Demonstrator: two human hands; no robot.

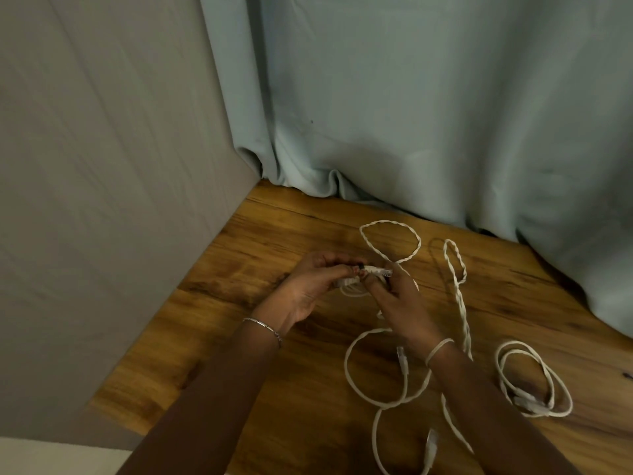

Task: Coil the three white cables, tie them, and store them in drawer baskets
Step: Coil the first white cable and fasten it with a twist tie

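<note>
White cable (375, 269) is pinched at its plug end between both hands, just above the table (260, 255). The left hand (308, 286) curls round a small bunch of it and the right hand (400, 299) grips with its fingertips, wrists bent inward. Beyond them a twisted cable (461, 305) sprawls, and a loose coil (525, 402) lies with no visible tie. Coiling looks barely begun, and no baskets show.

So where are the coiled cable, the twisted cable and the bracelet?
coiled cable (524, 401), head view, on its plugs, near edge.
twisted cable (388, 221), head view, top of its far loop.
bracelet (262, 325), head view, band on left wrist.
</note>
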